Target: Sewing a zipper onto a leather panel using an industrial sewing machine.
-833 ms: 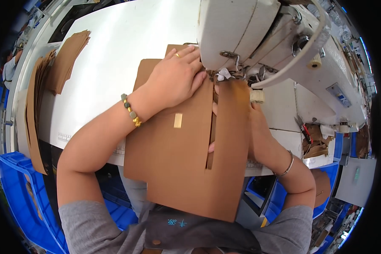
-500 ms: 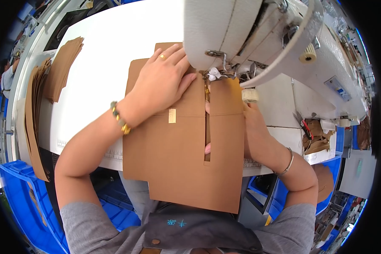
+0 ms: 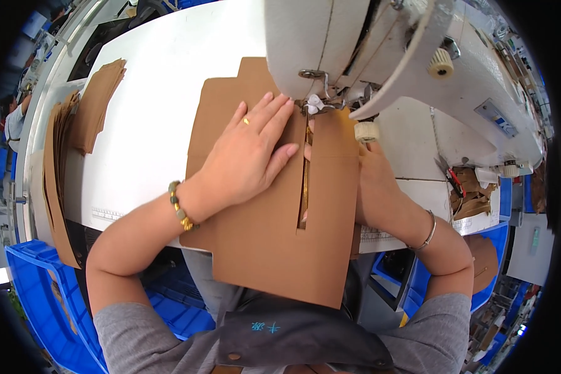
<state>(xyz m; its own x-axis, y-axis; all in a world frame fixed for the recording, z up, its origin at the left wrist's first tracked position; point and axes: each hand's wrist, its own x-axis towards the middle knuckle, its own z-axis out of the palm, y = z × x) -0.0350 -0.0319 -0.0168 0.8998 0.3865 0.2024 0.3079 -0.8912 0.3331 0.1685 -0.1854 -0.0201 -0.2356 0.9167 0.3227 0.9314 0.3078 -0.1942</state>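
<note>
A flat brown leather-like panel [image 3: 274,249] with a long narrow slot lies under the needle area of a white sewing machine [image 3: 505,81], its near end hanging over the table edge. Gold zipper teeth [image 3: 305,181] show through the slot. My left hand [image 3: 249,149] lies flat on the panel left of the slot, fingers spread, fingertips close to the presser foot [image 3: 315,105]. From the right side my right hand [image 3: 377,181] reaches beneath the panel. Its fingertips show in the slot against the zipper, which it appears to hold from below; its other fingers are hidden.
Stacked brown pieces [image 3: 100,103] and more upright brown sheets [image 3: 56,181] stand at the left. Red-handled snips [image 3: 455,184] lie beside brown scraps [image 3: 477,193] at the right. Blue bins [image 3: 37,280] sit below the table. A person [image 3: 14,121] is far left.
The panel has turned slightly clockwise, its near end swinging left. My left hand has slid toward me, covering the small gold rectangle. More zipper teeth show in the slot.
</note>
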